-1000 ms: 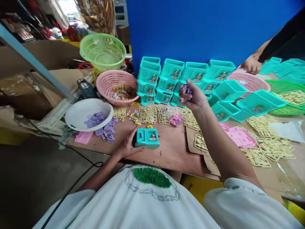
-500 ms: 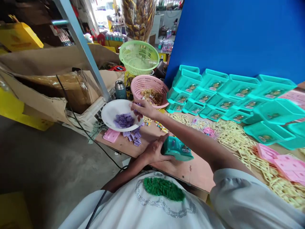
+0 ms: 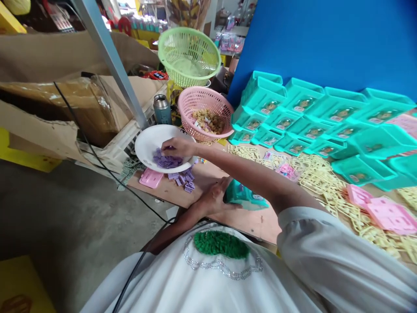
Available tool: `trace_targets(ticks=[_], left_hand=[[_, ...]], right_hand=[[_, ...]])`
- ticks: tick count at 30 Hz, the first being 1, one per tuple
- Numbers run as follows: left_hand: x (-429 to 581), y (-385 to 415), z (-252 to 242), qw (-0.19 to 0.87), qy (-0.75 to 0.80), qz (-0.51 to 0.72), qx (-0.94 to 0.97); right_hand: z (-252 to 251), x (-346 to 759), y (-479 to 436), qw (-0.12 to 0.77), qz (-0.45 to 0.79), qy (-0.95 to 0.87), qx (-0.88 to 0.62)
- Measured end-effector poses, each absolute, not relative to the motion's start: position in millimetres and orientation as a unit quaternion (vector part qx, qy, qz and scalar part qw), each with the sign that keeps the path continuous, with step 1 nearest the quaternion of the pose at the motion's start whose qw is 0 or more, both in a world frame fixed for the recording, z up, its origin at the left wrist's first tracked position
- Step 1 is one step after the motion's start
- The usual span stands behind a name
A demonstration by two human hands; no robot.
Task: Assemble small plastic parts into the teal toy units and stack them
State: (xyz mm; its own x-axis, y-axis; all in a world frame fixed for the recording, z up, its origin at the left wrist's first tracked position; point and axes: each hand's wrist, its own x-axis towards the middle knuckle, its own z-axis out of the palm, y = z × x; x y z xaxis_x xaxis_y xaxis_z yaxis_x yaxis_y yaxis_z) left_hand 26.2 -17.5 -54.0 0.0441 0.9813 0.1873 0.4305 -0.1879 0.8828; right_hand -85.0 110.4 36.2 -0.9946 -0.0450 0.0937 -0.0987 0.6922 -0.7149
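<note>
My right hand [image 3: 179, 148] reaches into a white bowl [image 3: 145, 141], its fingers closed at a heap of small purple plastic pieces [image 3: 167, 160]. The fingertips are partly hidden among the pieces. On the wooden table, my left hand [image 3: 217, 198] grips the left end of a teal plastic box [image 3: 246, 196], with the thumb along its near side. My right forearm passes over that box and hides some of it. More loose purple pieces [image 3: 184, 179] lie beside the bowl, next to a pink plastic part [image 3: 150, 178].
Teal boxes [image 3: 312, 119] stand stacked against a blue panel [image 3: 332, 39]. Yellow plastic frames [image 3: 321, 180] and pink panels [image 3: 387, 215] cover the right side. Behind the bowl are a pink basket [image 3: 185, 104], a green basket [image 3: 190, 78] and a flask [image 3: 162, 111]. A black cable [image 3: 107, 169] hangs left.
My right hand has moved from the bowl's right rim down and left into the purple heap. My left hand keeps hold of the teal box. The camera view has shifted slightly.
</note>
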Motion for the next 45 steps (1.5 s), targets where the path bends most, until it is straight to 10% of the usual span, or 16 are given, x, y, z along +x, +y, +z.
trace_targets(ticks=[16, 26, 34, 45], left_hand=[[28, -21, -76, 0.299, 0.614, 0.411, 0.603], [30, -21, -56, 0.345, 0.587, 0.42, 0.6], [12, -27, -57, 0.27, 0.599, 0.44, 0.612], [-14, -35, -59, 0.207, 0.614, 0.446, 0.618]], right_hand=[[84, 134, 122, 0.174, 0.419, -0.891, 0.006], [113, 189, 208, 0.468, 0.252, -0.816, -0.229], [118, 134, 302, 0.289, -0.006, -0.91, -0.296], [127, 140, 289, 0.38, 0.029, -0.877, -0.292]])
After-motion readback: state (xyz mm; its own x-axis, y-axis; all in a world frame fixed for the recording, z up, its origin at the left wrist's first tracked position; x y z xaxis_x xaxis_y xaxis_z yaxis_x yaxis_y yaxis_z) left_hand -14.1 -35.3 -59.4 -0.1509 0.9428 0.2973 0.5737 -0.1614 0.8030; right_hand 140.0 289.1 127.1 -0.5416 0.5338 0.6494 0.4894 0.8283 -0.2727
